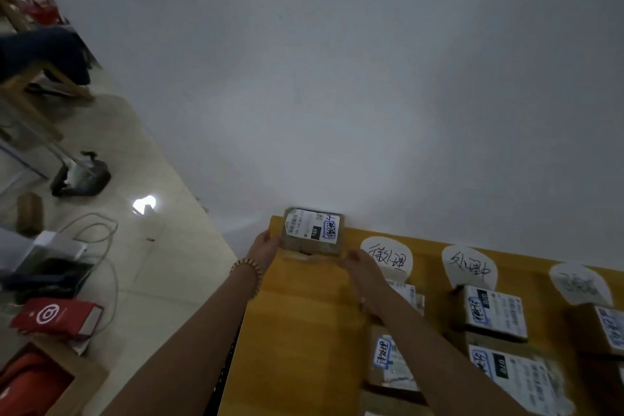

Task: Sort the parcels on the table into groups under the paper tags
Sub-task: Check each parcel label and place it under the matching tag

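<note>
A brown cardboard parcel (313,230) with a white label sits at the far left corner of the wooden table (304,314), against the white wall. My left hand (265,244) grips its left edge, and my right hand (363,269) touches its near right corner. Three white paper tags lie along the wall side: the first tag (386,257), the second tag (469,267) and the third tag (579,284). Labelled parcels lie below the tags, one parcel (494,312) under the second tag and another parcel (391,361) under the first, partly hidden by my right forearm.
The table's left edge drops to a tiled floor with cables (98,233), a red bag (57,316), a dark shoe (81,176) and a chair (40,71). More parcels (520,378) fill the table's right side.
</note>
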